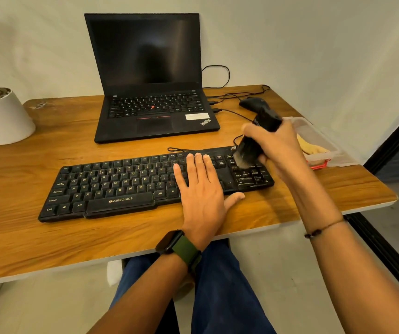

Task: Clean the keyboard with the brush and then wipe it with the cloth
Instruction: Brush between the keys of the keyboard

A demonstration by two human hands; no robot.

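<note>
Blue trousers [220, 285] fill the bottom of the view, under the two forearms. On the table [24, 237] lies the black keyboard [111, 186]. Flat and with straight fingers, the left hand [200, 186] presses on the keys right of the letter block, a green-strapped watch [178, 247] on its wrist. Curled round the black brush [254, 143], the right hand [278, 145] holds its bristles on the number pad. Behind it, a clear box [326, 143] holds a yellow cloth [310, 147]. A laptop [150, 80], a mouse [251, 103] and a white pot [0, 116] stand farther back.
</note>
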